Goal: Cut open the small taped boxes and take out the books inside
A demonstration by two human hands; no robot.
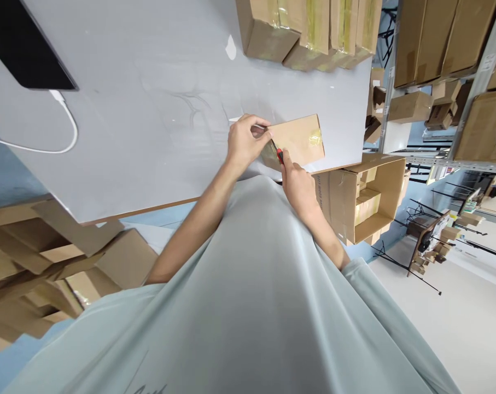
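A small cardboard box [297,139] sealed with clear tape lies on the grey table [149,109] near its front edge. My left hand [243,143] is closed on the box's left end, fingers curled over the top edge. My right hand [297,186] is closed round a red-handled cutter [279,155], whose tip meets the box's near left corner.
Several taped cardboard boxes [309,30] stand at the table's far right. A dark screen [24,46] with a white cable [65,128] sits at the far left. An open carton [365,200] stands right of the table, flattened cardboard [46,262] at the left, shelving with boxes [444,60] beyond.
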